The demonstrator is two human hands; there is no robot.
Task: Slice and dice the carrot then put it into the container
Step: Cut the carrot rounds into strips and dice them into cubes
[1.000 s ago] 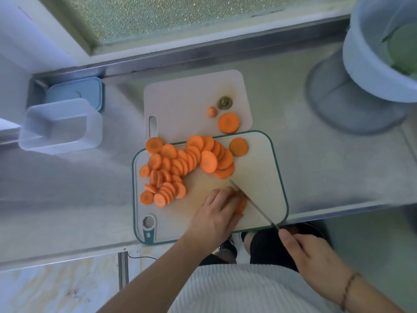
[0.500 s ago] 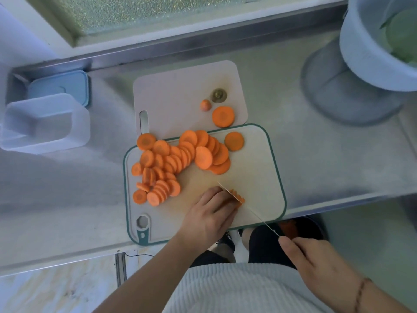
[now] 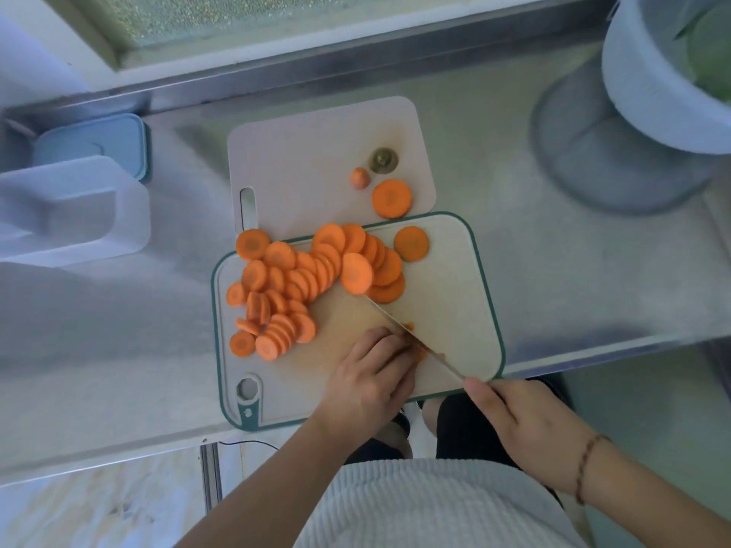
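The person is dicing carrot rounds on the green-rimmed cutting board (image 3: 470, 310): the left hand (image 3: 368, 383) is curling over a small stack, the right hand (image 3: 526, 425) gripping the knife (image 3: 411, 337). Roughly thirty slices (image 3: 308, 282) are waiting. Next comes another cut beside the fingertips. One empty container (image 3: 79, 215), two boards.

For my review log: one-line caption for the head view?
Left hand steadies carrot pieces on green-rimmed cutting board while right hand cuts with thin-bladed knife.
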